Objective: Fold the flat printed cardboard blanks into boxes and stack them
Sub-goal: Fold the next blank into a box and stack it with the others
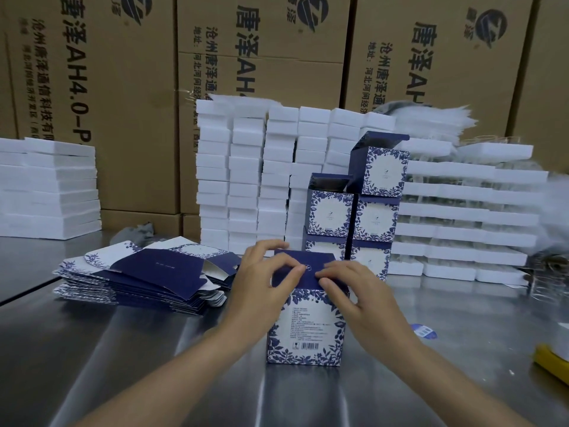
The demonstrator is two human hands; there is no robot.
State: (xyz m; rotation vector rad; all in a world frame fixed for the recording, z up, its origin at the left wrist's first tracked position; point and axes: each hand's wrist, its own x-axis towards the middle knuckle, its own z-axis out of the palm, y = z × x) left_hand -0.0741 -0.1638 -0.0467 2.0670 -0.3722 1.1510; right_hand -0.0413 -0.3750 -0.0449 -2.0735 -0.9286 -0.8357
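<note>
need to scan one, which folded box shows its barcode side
The box held by the left hand and right hand: its front carries a barcode, while the stacked boxes behind show oval emblem panels.

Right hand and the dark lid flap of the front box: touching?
Touching. The head view shows the right hand pinching the front edge of the lid flap atop the box, no gap visible.

The steel table (138,349) carries a slumped pile of flat blanks (147,278) at left, an upright printed box (308,331) mid-table, stacked boxes (354,223) behind it — white foam blocks (246,180) along the back — and a blue sticker (424,330) at right.
</note>
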